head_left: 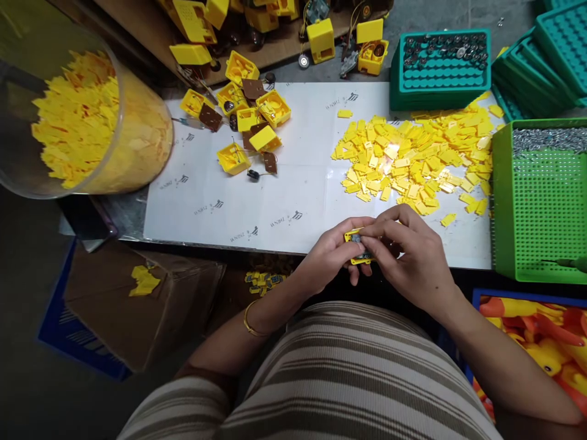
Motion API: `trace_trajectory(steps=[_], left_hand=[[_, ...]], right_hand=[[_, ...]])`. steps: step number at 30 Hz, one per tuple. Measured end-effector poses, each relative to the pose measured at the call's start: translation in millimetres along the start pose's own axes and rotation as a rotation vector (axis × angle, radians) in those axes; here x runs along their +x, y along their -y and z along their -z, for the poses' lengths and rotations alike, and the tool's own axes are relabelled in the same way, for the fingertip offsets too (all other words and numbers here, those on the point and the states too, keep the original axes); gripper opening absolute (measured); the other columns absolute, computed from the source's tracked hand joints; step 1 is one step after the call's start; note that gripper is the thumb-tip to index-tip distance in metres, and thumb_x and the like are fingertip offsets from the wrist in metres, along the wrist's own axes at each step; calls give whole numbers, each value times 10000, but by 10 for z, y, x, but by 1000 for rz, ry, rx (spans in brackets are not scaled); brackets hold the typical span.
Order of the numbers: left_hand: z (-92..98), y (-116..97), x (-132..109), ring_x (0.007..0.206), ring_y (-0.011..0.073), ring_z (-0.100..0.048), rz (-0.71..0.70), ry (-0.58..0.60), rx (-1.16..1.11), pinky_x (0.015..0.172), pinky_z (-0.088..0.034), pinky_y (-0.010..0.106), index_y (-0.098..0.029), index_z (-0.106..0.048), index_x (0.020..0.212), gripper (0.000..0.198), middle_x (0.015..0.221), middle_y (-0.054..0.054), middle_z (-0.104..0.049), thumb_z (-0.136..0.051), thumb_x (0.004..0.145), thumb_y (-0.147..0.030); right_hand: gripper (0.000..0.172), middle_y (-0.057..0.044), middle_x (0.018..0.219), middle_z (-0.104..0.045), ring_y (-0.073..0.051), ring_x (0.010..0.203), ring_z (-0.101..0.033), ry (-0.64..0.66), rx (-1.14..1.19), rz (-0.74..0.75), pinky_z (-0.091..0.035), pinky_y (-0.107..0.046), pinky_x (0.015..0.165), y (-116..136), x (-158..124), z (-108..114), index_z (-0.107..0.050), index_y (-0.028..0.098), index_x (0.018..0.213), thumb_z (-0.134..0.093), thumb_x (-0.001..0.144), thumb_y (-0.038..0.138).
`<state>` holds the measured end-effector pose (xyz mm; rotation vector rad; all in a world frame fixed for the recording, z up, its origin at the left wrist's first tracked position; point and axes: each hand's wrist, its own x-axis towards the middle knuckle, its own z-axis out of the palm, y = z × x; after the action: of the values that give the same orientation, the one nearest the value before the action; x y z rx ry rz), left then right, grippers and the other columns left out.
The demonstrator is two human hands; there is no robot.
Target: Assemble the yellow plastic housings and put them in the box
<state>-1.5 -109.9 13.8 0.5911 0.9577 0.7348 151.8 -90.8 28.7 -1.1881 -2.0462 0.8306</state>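
Observation:
Both my hands meet at the near edge of the white sheet [284, 201]. My left hand [328, 256] is closed around a small yellow plastic box [355, 235] and holds it from the left. My right hand [408, 253] covers the box from the right, its fingers pinched on the box's top, where a small grey part shows. Just beyond the hands lies a heap of small flat yellow plastic pieces [413, 159]. Much of the box is hidden by my fingers.
Several open yellow boxes with brown circuit boards [247, 116] lie at the back left. A clear tub of yellow pieces [87, 116] stands far left. Teal trays [440, 67] sit behind, a green perforated tray [541, 201] on the right. Cardboard box [137, 305] below.

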Motion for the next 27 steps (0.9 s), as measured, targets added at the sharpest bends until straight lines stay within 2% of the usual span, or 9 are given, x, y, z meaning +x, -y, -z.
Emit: trace_trajectory(steps=[4,9,12,16,20,23,27], left_hand=[[-29,7,4,557,78,-567,-29,-57,7,442,-464,186,-185,-451,1271,475,825,-9,-574,-547,807,-221],[-49,-9,-34,501,66,-525,-47,-87,150,506,-436,194,-169,-397,1315,501,645,-65,-530,-551,843,-239],[-42,-17,-40,529,69,-532,-61,-77,170,545,-429,198,-170,-403,1309,498,639,-60,-546,-566,845,-247],[-11,-33,-30,593,81,-564,-61,-11,38,534,-449,202,-180,-453,1240,472,803,-11,-584,-596,790,-202],[27,-49,-17,708,153,-616,6,90,-161,474,-464,205,-158,-494,1206,485,904,46,-587,-580,730,-191],[43,-46,-4,694,167,-626,50,144,-269,458,-473,217,-144,-493,1233,477,932,74,-596,-533,774,-269],[39,-29,9,675,166,-630,55,144,-327,446,-477,224,-154,-492,1233,444,967,81,-600,-505,824,-325]], right_hand=[[127,-54,878,-579,-141,770,-589,-33,-30,1,-522,-260,621,1,-38,-15,-655,194,918,-554,870,132],[190,-60,903,-617,-156,817,-609,-31,-95,69,-547,-276,667,-14,-63,22,-673,203,987,-542,875,122],[197,-50,898,-622,-149,811,-613,-43,-58,119,-550,-281,697,-46,-57,37,-675,215,994,-540,881,127],[193,-60,917,-610,-141,843,-608,-39,-20,173,-538,-266,734,-94,-57,68,-664,187,1007,-549,876,107],[215,-61,940,-594,-151,875,-608,28,16,208,-540,-283,744,-140,-62,129,-657,209,1038,-535,885,119],[238,-63,940,-590,-156,874,-611,64,41,229,-545,-294,737,-168,-55,171,-653,220,1071,-534,887,127],[268,-69,968,-588,-161,892,-614,102,57,237,-547,-295,731,-185,-31,208,-647,243,1096,-529,888,122]])
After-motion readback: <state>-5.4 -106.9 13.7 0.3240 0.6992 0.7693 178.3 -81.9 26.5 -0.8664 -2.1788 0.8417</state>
